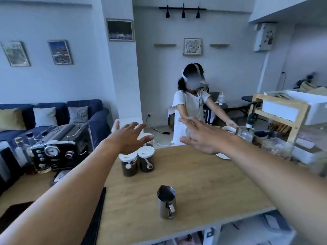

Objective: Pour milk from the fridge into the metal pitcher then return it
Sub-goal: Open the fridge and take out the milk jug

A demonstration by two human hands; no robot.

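The metal pitcher [166,202] stands upright on the wooden counter [203,183], near its front edge, handle toward me. Both my arms stretch forward above the counter, well past the pitcher. My left hand [129,138] hovers with fingers spread over the lidded jars and holds nothing. My right hand [200,137] is flat, fingers apart, also holding nothing, above the counter's far edge. No milk and no fridge are in view.
Two coffee jars with white lids [137,161] stand at the counter's far left. A black espresso machine [58,149] and glass bottles [22,152] sit to the left. Across the counter a person [191,106] reaches toward a cup [229,129]. A wooden shelf [281,114] stands at right.
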